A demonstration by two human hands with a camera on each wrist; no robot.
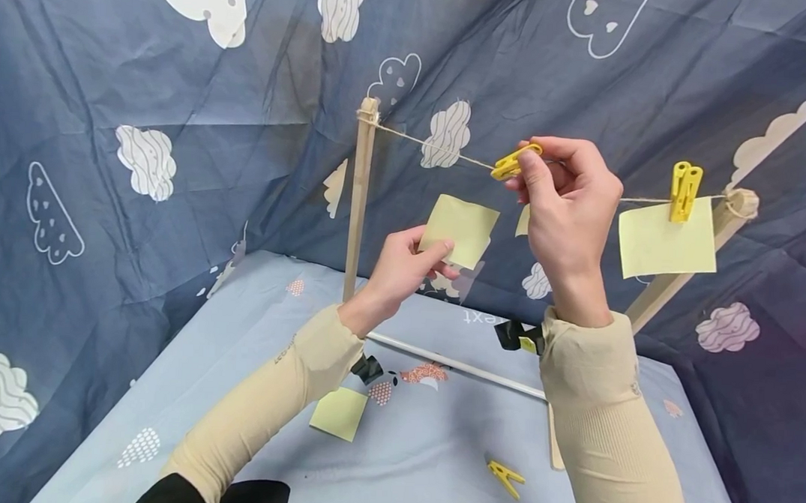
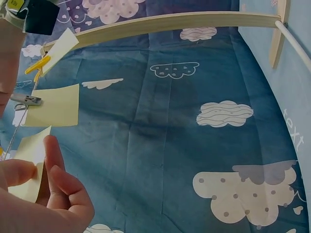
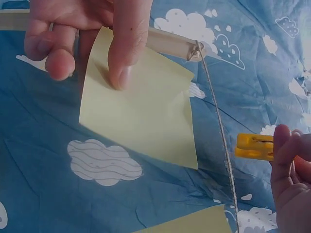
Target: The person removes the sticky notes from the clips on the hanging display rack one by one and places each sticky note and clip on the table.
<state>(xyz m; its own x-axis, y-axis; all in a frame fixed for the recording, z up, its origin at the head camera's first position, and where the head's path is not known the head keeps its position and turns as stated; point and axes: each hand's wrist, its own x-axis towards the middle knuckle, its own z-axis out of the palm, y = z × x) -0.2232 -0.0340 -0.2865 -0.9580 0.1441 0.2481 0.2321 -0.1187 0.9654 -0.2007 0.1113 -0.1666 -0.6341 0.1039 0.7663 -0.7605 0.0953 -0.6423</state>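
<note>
My left hand (image 1: 402,270) pinches a pale yellow sticky note (image 1: 461,228) between thumb and fingers, a little below a thin string (image 1: 418,139). Beside the string, my right hand (image 1: 573,214) pinches a yellow clothespin (image 1: 508,166); in the right wrist view the pin's nose (image 3: 250,145) points toward the string, a small gap away. Farther along hangs a second note (image 2: 56,107) under a grey clip (image 2: 29,100), mostly hidden behind my right hand in the head view. Near the right post, another yellow clothespin (image 1: 685,192) holds a third note (image 1: 670,244) on the string.
The string runs between a left wooden post (image 1: 360,197) and a right one (image 1: 672,282). A white rod (image 1: 459,365) lies low between them. On the light blue cloth lie another sticky note (image 1: 339,414) and a loose yellow clothespin (image 1: 504,479). Dark patterned fabric hangs behind.
</note>
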